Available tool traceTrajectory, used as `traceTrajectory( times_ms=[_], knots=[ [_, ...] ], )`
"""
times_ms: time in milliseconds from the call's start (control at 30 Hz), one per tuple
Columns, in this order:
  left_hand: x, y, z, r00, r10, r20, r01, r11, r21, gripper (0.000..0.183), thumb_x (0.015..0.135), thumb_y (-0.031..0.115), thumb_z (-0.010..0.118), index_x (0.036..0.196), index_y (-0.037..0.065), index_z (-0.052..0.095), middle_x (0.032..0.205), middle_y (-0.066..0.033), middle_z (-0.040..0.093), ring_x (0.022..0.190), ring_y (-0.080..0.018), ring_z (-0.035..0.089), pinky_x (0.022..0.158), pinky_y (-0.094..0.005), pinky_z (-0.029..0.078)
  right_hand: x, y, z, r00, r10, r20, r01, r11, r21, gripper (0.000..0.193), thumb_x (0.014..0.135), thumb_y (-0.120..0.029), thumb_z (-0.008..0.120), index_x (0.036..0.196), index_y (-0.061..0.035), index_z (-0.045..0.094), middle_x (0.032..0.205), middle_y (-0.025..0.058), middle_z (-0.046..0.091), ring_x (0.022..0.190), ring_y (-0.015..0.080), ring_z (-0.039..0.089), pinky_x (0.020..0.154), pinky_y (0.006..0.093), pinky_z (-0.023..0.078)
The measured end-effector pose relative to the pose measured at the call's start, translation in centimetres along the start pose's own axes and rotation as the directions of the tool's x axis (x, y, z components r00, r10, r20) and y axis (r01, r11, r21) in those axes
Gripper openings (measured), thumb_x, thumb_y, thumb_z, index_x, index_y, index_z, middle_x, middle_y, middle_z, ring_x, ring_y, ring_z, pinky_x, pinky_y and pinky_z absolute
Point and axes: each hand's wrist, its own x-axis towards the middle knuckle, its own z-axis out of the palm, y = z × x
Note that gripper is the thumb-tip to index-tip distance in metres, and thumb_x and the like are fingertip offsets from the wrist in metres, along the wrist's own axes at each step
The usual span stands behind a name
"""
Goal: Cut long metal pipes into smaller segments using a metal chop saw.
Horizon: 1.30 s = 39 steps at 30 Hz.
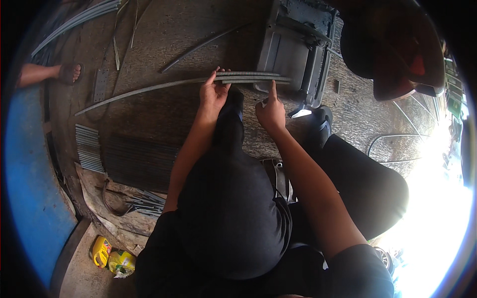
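Observation:
Several thin grey ribbed metal rods (248,75) lie together in my left hand (214,94), its fingers curled around them from below. One longer rod (144,91) runs out to the left past that hand and drops toward the floor. With its index finger stretched out, my right hand (271,110) touches the bundle close to the right-hand ends; its other fingers are curled and hold nothing that I can see. The rod ends reach over the edge of a grey metal machine base (272,59) in front of me.
Short cut rods (89,148) lie in a row at the left, beside a dark stack of rods (141,161). A loose rod (203,47) lies ahead on the worn wooden floor. Someone's bare foot (71,73) is at far left. Yellow packages (102,251) stand lower left.

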Motion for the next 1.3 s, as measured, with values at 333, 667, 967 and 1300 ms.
traceTrajectory(
  times_ms=[333,667,967,1300],
  knots=[
    [-0.3,0.2,0.3,0.998,0.004,-0.069,0.003,0.995,0.102,0.021,0.093,0.018,0.052,0.109,0.005,0.055,0.11,-0.0095,0.058,0.109,-0.0248,0.054,0.096,-0.0442,0.045,2.7,1.7,2.5,0.954,0.28,-0.109,-0.107,0.653,0.75,0.045,0.079,-0.015,0.064,0.117,0.0036,0.049,0.094,0.019,0.064,0.079,0.0259,0.064,0.071,0.037,0.05],
    [-0.1,0.5,-0.2,0.991,-0.109,0.072,0.101,0.989,0.105,0.016,0.091,0.018,0.051,0.1,0.005,0.057,0.098,-0.0104,0.06,0.1,-0.027,0.057,0.092,-0.0478,0.045,5.9,0.4,1.9,0.844,0.533,0.068,-0.244,0.269,0.932,0.04,0.078,-0.015,0.072,0.103,0.0114,0.057,0.096,0.0182,0.064,0.082,0.0236,0.063,0.069,0.034,0.051],
    [0.1,0.4,-0.5,0.989,-0.119,0.09,0.106,0.984,0.144,0.013,0.086,0.004,0.051,0.098,0.004,0.052,0.1,-0.012,0.056,0.098,-0.0282,0.057,0.092,-0.0509,0.048,7.1,0.0,2.3,0.815,0.579,0.012,-0.215,0.283,0.935,0.019,0.081,-0.003,0.065,0.092,0.0104,0.058,0.09,0.0179,0.063,0.072,0.0252,0.065,0.062,0.0323,0.056],
    [0.0,0.3,-0.5,0.992,-0.105,0.073,0.09,0.978,0.188,0.011,0.087,0.008,0.052,0.096,0.004,0.056,0.098,-0.0109,0.059,0.1,-0.0282,0.057,0.092,-0.0491,0.048,5.0,-1.1,0.1,0.917,0.369,0.152,-0.162,-0.005,0.987,0.028,0.082,-0.009,0.063,0.099,0.0105,0.054,0.094,0.0202,0.061,0.076,0.0292,0.065,0.065,0.0347,0.057]
  ],
)
